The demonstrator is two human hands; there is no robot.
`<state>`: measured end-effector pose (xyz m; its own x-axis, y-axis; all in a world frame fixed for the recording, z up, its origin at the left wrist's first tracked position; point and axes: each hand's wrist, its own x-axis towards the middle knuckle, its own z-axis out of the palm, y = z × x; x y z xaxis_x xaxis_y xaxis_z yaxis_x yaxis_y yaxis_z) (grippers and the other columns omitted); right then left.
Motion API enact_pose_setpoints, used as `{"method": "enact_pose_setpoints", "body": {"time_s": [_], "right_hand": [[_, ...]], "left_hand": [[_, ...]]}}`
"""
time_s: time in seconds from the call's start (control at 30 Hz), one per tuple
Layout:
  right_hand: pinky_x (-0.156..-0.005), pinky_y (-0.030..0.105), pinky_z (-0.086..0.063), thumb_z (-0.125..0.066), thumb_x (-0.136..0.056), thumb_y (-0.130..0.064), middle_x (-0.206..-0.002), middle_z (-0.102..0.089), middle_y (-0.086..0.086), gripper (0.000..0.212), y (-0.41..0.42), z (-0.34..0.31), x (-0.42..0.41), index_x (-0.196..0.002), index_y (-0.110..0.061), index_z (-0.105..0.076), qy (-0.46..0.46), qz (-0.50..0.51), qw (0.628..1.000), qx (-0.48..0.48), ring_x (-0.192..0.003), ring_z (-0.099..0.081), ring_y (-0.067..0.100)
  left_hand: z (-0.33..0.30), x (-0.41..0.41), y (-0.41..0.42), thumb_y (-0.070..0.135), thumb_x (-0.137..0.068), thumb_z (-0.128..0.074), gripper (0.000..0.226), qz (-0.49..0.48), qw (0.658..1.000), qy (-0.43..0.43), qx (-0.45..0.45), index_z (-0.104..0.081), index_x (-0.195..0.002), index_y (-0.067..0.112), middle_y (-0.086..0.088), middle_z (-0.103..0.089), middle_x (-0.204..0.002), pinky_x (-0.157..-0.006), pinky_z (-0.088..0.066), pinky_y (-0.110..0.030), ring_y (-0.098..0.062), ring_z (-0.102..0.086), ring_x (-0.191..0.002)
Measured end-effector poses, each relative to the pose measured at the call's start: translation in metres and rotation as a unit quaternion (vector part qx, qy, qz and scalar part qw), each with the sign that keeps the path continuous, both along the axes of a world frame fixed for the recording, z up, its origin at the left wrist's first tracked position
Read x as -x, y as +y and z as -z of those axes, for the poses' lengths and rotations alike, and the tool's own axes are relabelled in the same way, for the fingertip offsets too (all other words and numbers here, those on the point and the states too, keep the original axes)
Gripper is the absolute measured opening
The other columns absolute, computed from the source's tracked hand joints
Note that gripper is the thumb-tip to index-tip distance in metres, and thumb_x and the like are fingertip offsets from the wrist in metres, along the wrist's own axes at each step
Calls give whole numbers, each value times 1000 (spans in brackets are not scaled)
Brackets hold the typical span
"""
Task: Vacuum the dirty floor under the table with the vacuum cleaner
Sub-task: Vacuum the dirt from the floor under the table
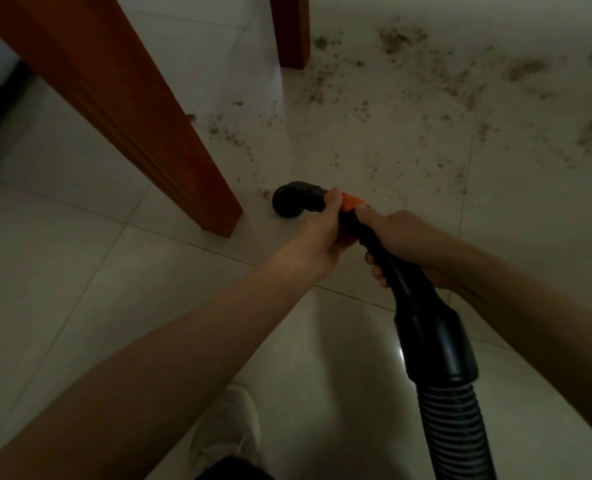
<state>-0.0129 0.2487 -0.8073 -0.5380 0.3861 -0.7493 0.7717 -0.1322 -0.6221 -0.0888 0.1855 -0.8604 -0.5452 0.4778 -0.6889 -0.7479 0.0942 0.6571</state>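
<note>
Gripping the black vacuum wand in both fists, a person is lowering its elbow-shaped nozzle onto the pale tiled floor just beside the near wooden table leg. The left hand is curling its fingers around the orange collar behind the nozzle, while the right hand is clamping the tube further back, ahead of the ribbed hose. Scattered brown dirt is lying across the tiles beyond the nozzle, thickest toward the far table leg and the right. Suction appears to be only starting at the edge of the mess; the next move is likely calling for steady sweeps forward and rightward, keeping the nozzle mouth flat to the tiles and clear of the legs. A white shoe is showing below.
</note>
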Motion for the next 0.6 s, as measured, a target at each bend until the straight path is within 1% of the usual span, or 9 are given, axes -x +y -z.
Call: {"method": "enact_pose_setpoints", "body": {"time_s": [0.07, 0.17, 0.23, 0.3, 0.33, 0.37, 0.43, 0.5, 0.6], "right_hand": [[-36, 21, -45, -43, -98, -43, -61, -54, 11, 47, 0, 4, 7, -93, 2, -54, 3, -5, 1000, -6, -33, -52, 14], [-37, 22, -47, -43, -98, -44, -65, -55, 11, 49, 0, 9, 18, -99, 3, -54, 8, -20, 1000, -6, -34, -53, 14], [-37, 22, -47, -42, -98, -45, -67, -56, 12, 51, 0, 12, 25, -102, 4, -54, 10, -31, 999, -2, -35, -53, 14], [-38, 22, -47, -42, -98, -45, -67, -57, 12, 51, 0, 14, 34, -102, 4, -54, 12, -44, 999, 1, -35, -54, 14], [-37, 22, -47, -42, -98, -45, -67, -56, 12, 51, 0, 15, 38, -102, 4, -54, 15, -49, 999, 5, -34, -54, 14], [-37, 22, -47, -42, -98, -45, -66, -56, 12, 51, 0, 16, 43, -101, 4, -54, 20, -52, 998, 9, -34, -53, 14], [-37, 22, -48, -43, -98, -45, -65, -55, 12, 50, -2, 18, 50, -100, 4, -54, 30, -58, 998, 13, -33, -53, 14], [-37, 22, -47, -42, -98, -45, -65, -55, 11, 50, -4, 21, 57, -101, 4, -54, 36, -64, 997, 9, -34, -52, 14], [-37, 22, -45, -42, -98, -44, -64, -55, 11, 51, -4, 25, 69, -104, 5, -54, 48, -64, 997, -6, -33, -53, 15]], "left_hand": [[4, 6, -1, 33, -99, -41, 41, -5, 1000, 13, 8, -54, -69, 9, -2, -62, -54, -73, -45, -28, -18, -54, -69], [9, 15, 0, 36, -97, -44, 39, -27, 998, 41, 40, -57, -73, 8, -6, -60, -69, -68, -46, -29, -19, -56, -69], [14, 21, 0, 35, -97, -45, 45, -50, 996, 56, 48, -62, -64, 10, -4, -60, -61, -65, -45, -30, -19, -54, -64], [18, 27, -1, 34, -98, -45, 61, -68, 994, 70, 42, -64, -43, 15, 2, -57, -45, -59, -41, -28, -16, -51, -55], [18, 30, -2, 34, -98, -44, 64, -74, 993, 75, 46, -63, -39, 16, 5, -54, -41, -54, -39, -25, -13, -49, -50], [17, 33, -3, 34, -98, -43, 60, -82, 992, 77, 52, -64, -45, 16, 5, -54, -43, -52, -39, -25, -12, -49, -48], [15, 38, -4, 34, -98, -44, 42, -104, 990, 67, 61, -59, -67, 10, -2, -60, -61, -61, -46, -29, -14, -56, -57], [14, 44, -3, 33, -97, -45, 37, -120, 988, 56, 73, -52, -71, 8, -7, -59, -73, -71, -47, -33, -19, -57, -67], [8, 55, 0, 34, -98, -44, 37, -121, 988, 52, 77, -47, -71, 8, -9, -55, -78, -82, -46, -40, -21, -54, -70]]}}
